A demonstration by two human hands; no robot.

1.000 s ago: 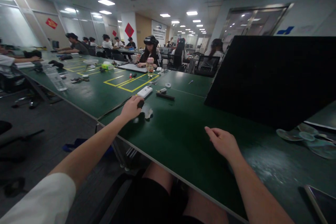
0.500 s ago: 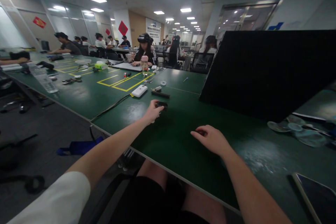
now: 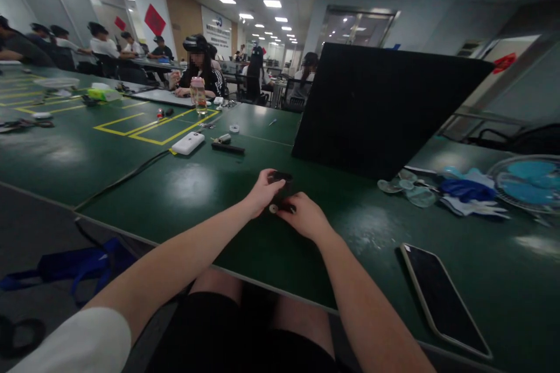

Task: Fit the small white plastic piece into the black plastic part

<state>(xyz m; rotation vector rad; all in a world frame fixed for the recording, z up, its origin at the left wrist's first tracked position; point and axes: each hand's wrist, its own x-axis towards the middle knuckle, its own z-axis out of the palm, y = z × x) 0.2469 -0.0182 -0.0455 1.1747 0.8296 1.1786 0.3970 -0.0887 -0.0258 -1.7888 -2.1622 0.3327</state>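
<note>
Fingers of the left hand gripping a black object

Left hand: thumb and fingers are clamped on the black object, which is located over the green surface, in front of the wearer. Contact between object and surface cannot be determined.

Right hand: positioned just beside the left, fingers curled inward next to a small pale disc. Whether these fingers grip anything cannot be determined; the region between the hands is dark.

Adjacent items: beyond the hands, a black bar lies near a white device. A large black panel stands tilted beyond the right hand. A phone lies to the right, nearer the front edge; gloves lie beside a fan.
</note>
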